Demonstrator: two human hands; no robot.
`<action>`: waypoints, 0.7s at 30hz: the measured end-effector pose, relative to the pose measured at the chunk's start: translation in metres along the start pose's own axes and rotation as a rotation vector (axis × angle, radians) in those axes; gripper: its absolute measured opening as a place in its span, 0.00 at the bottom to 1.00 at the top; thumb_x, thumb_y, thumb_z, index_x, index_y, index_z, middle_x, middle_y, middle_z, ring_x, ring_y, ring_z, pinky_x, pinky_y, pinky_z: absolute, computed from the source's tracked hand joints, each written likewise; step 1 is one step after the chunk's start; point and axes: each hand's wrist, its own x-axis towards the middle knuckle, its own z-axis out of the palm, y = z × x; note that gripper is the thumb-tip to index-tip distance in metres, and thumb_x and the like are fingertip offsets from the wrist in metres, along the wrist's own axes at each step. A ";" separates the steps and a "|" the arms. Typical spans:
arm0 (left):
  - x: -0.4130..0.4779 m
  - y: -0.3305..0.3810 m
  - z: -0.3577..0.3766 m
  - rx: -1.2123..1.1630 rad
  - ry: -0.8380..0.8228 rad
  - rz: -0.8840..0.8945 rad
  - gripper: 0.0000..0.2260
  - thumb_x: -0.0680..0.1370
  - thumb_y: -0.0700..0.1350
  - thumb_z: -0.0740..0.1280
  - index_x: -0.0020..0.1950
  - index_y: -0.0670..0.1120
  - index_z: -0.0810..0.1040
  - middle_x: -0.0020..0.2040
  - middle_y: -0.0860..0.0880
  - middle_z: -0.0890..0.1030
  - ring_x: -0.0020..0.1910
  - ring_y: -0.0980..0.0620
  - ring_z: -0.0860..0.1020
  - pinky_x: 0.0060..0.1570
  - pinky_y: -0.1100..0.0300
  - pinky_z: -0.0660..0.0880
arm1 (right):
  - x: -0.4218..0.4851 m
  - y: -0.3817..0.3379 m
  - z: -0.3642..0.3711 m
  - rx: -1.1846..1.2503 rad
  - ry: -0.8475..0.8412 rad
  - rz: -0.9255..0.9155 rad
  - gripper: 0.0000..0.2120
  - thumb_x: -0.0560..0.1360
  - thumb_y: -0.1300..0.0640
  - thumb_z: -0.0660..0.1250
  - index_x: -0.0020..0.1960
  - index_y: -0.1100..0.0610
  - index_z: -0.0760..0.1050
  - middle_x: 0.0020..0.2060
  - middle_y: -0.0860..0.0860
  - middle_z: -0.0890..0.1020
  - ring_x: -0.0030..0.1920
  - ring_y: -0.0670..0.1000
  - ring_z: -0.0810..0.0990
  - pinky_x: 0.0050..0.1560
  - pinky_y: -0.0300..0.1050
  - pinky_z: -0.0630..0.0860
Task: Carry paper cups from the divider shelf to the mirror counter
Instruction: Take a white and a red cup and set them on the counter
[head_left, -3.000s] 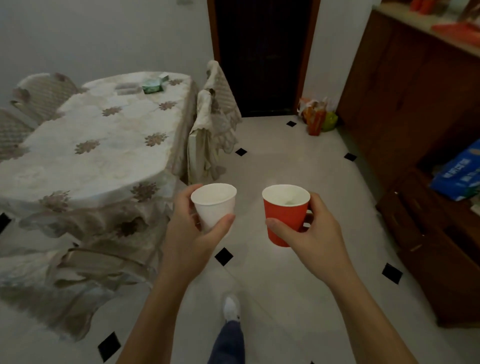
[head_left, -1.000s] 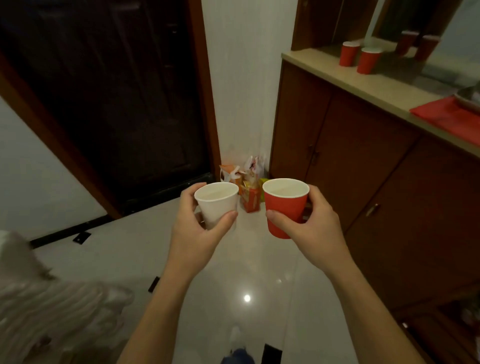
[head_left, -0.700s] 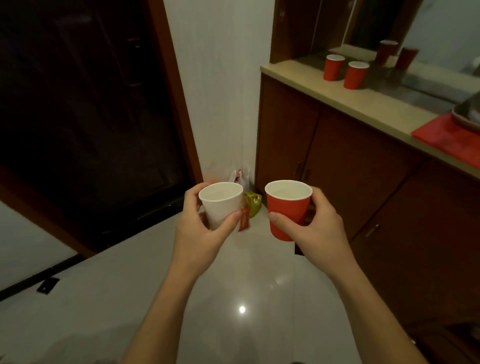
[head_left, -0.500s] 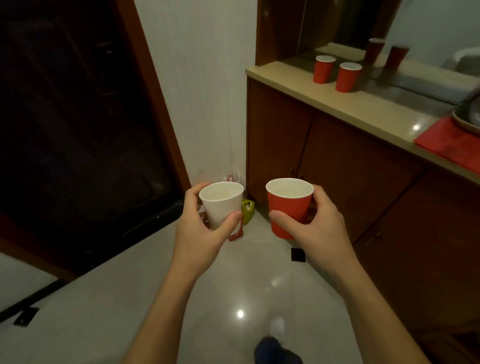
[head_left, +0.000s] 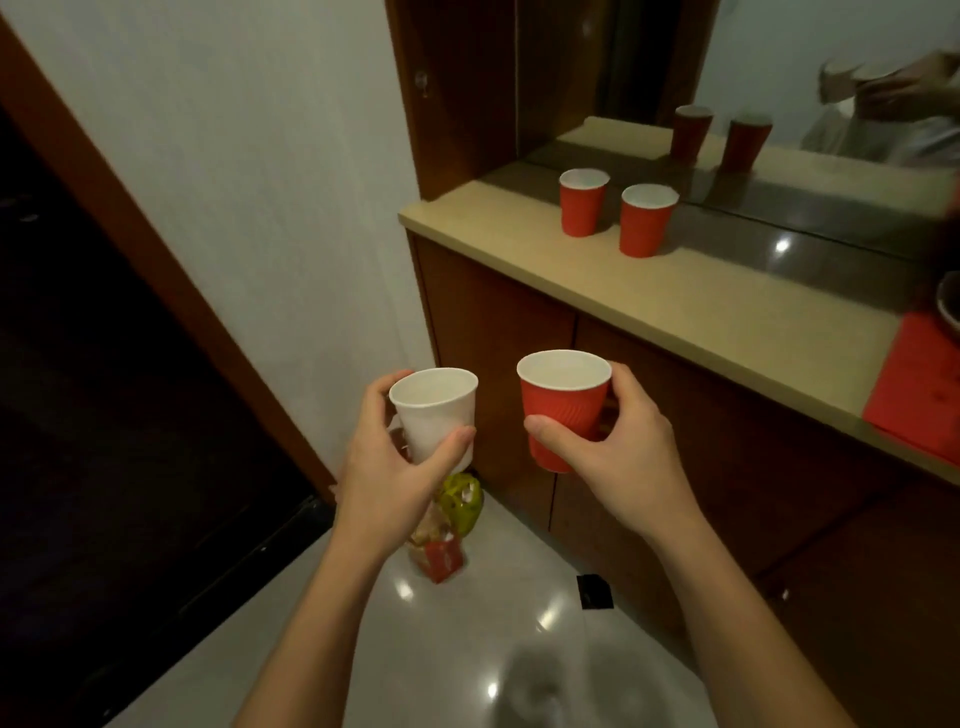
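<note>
So, a white paper cup (head_left: 435, 410) is pinched upright in the left hand (head_left: 387, 470), thumb across the near side and fingers wrapped round the far side. A red paper cup (head_left: 563, 408) is clamped the same way in the right hand (head_left: 621, 447), thumb on the near wall, fingers curled behind it. Both cups are held out in front, level with each other, a small gap left between them, open ends up.

Up and to the right of the right grip, the beige table (head_left: 649, 301) is seen, well above the cups being carried. Two more red cups (head_left: 615, 213) are already parked on it, upright, side by side and just apart, close to the mirror (head_left: 831, 104), where their reflections are picked up too. Further right of the right grip, a red mat (head_left: 919, 384) is laid on the table edge. Brown cabinet doors (head_left: 675, 415) are found right behind the right grip.

Below the left grip, a bag of snacks (head_left: 447, 525) is left on the glossy floor (head_left: 467, 649) in the corner. A dark doorway (head_left: 104, 415) is seen off to the left of the left grip.
</note>
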 end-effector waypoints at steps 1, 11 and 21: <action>0.018 0.000 0.009 -0.005 -0.014 0.006 0.31 0.67 0.59 0.76 0.66 0.58 0.67 0.58 0.63 0.75 0.55 0.64 0.76 0.44 0.68 0.77 | 0.018 0.004 -0.004 -0.003 0.016 0.005 0.35 0.60 0.34 0.73 0.64 0.41 0.68 0.54 0.36 0.76 0.53 0.39 0.76 0.43 0.33 0.75; 0.148 -0.003 0.111 -0.029 -0.217 0.080 0.31 0.67 0.62 0.74 0.66 0.59 0.67 0.57 0.67 0.75 0.57 0.65 0.75 0.49 0.66 0.76 | 0.119 0.046 -0.057 -0.057 0.225 0.130 0.33 0.59 0.31 0.72 0.61 0.34 0.65 0.52 0.31 0.74 0.52 0.36 0.75 0.41 0.31 0.74; 0.231 0.016 0.222 -0.188 -0.579 0.218 0.30 0.68 0.58 0.76 0.66 0.58 0.67 0.59 0.67 0.75 0.58 0.65 0.74 0.49 0.70 0.74 | 0.153 0.074 -0.121 -0.154 0.559 0.277 0.38 0.58 0.31 0.72 0.64 0.42 0.66 0.56 0.38 0.75 0.55 0.45 0.76 0.50 0.42 0.77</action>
